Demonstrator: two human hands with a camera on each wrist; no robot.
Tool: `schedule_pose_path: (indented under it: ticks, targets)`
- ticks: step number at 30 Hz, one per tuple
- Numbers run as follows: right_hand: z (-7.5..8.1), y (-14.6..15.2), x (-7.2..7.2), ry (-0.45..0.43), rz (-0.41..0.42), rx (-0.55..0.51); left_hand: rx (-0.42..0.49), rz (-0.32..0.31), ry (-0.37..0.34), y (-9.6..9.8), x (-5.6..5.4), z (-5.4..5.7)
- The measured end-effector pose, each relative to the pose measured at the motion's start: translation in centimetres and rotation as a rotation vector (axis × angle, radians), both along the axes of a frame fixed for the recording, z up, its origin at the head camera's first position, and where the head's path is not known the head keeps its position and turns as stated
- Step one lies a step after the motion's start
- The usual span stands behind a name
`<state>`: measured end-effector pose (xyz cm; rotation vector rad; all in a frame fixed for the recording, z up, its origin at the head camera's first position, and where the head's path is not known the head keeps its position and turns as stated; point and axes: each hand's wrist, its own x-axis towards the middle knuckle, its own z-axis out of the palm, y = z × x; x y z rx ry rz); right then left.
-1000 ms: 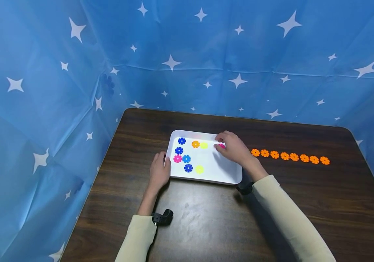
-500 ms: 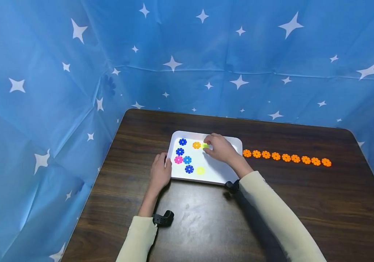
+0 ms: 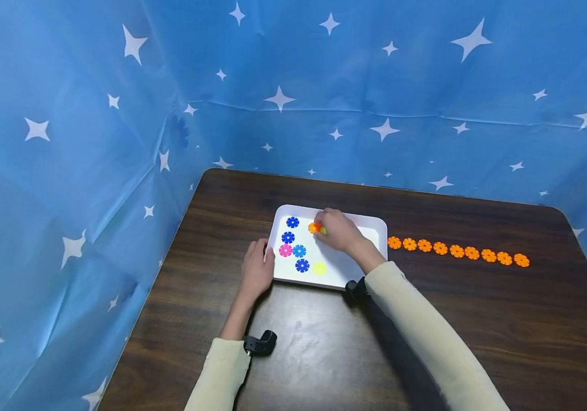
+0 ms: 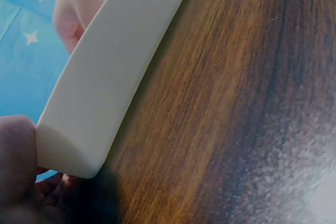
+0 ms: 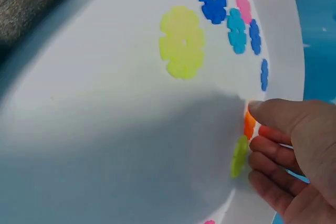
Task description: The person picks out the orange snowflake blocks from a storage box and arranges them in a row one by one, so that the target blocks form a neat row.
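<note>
My left hand (image 3: 257,268) grips the left end of a shallow white tray (image 3: 344,268). In the left wrist view its thumb rests at the tray's corner, with fingers tucked lower. My right hand (image 3: 341,231) reaches into the tray near the back wall, thumb and forefinger pinching the edges of an orange notched flower disc (image 5: 249,124). Beside those fingers stands a yellow-green disc (image 5: 239,156). Several blue discs, among them a dark blue one (image 3: 302,265), a pink disc (image 3: 285,250) and another yellow disc (image 3: 319,268) lie on the tray's left half.
A row of several orange flower discs (image 3: 440,248) runs right from the tray's right side across the dark wooden table (image 3: 478,331). A blue star-printed curtain (image 3: 324,74) hangs behind and to the left. Black bands (image 3: 260,343) sit at both wrists.
My right hand has moved left across the tray, from the pink disc past the yellow-green one to the orange disc. My left hand keeps its hold on the tray.
</note>
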<state>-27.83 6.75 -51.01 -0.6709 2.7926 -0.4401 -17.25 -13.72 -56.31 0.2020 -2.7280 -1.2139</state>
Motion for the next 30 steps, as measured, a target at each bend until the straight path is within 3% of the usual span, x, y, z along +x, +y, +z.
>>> schedule_pose_path:
  ticks: [12,19,30]
  targets:
    - [0.1,-0.1,0.2,0.054,0.035,0.076,-0.003,-0.008,-0.006,0.5,-0.1,0.6]
    - [0.0,0.0,0.6,0.032,0.082,0.136,0.0,-0.001,-0.033,0.6,-0.1,0.6]
    - [0.4,0.6,1.6,0.061,0.13,0.053,-0.007,0.004,-0.024,0.1,0.0,0.1]
